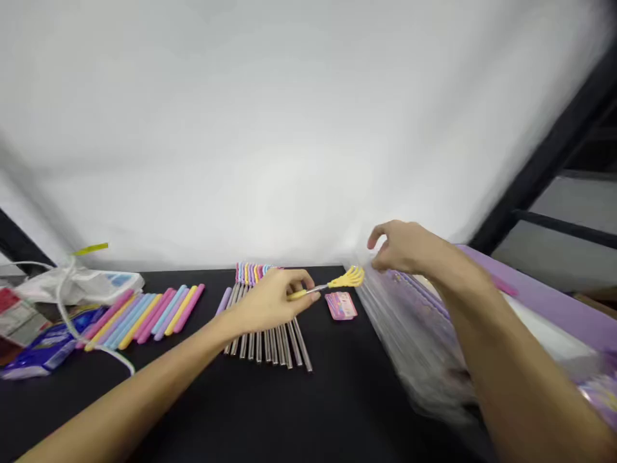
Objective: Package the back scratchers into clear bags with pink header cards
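My left hand (pixel 274 297) is closed around the handle of a small yellow whisk (pixel 346 278), whose wire head points right over the black table (pixel 308 399). Under that hand lies a row of several metal sticks with coloured tips (pixel 267 334). My right hand (pixel 402 247) hovers with curled fingers over the top of a stack of clear plastic bags (pixel 409 321); motion blur hides whether it pinches one. A small pink card (pixel 341 305) lies between the two hands.
A row of pastel coloured sticks (pixel 149 312) lies at the left. Further left sit a blue packet (pixel 43 350), a white bag and a white cord (pixel 72 276). A purple tray (pixel 544 299) stands at the right. A white backdrop rises behind the table.
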{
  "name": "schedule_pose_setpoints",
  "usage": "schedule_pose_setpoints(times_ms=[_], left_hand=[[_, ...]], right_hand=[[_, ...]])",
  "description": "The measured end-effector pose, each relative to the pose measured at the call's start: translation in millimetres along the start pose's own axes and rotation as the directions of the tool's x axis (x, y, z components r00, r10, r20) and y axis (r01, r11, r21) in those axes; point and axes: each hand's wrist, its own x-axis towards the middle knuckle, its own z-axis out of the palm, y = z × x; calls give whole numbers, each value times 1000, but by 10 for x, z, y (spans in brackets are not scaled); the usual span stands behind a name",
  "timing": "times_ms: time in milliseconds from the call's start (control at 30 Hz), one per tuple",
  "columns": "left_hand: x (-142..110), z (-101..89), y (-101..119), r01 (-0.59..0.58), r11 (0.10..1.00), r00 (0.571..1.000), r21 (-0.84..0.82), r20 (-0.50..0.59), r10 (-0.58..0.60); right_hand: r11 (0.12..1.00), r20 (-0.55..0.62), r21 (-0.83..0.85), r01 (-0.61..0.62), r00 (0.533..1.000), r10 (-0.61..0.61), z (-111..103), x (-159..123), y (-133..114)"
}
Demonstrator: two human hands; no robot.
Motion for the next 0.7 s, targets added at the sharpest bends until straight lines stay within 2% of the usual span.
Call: schedule_pose_setpoints(times_ms=[100, 167, 233, 333, 400, 500, 567, 600, 700], left_hand=[[-27, -142, 39, 70, 991, 992, -118, 108, -57], [-44, -205, 39, 99, 982, 988, -160, 137, -77], [-59, -240, 23, 91, 978, 988, -187, 138, -65], [-77, -273, -3, 51, 978, 988, -202, 151, -21], [-86, -300, -6, 43, 985, 983, -167, 185, -11], [-97, -350, 6, 36, 990, 973, -133, 232, -4], [-101, -381, 12, 46, 993, 973, -111, 231, -19], [-102, -395, 12, 58, 994, 973, -91, 228, -35], [-104, -436, -3, 87, 996, 970, -35, 229, -77]], right_hand=[[974, 4, 183, 131, 991, -134, -24, -91, -141], [903, -24, 373, 212, 975, -220, 21, -114, -221], [741, -66, 619, 260, 958, -280, 111, -102, -291], [387, -59, 905, 178, 952, -299, 250, -61, -374], [227, -24, 969, 96, 954, -300, 302, -45, -410], [81, -35, 995, 65, 943, -331, 310, -52, -429], [31, -61, 997, 77, 935, -349, 293, -61, -423], [33, -79, 995, 98, 930, -359, 286, -62, -415], [139, -145, 967, 215, 907, -395, 292, -39, -371]])
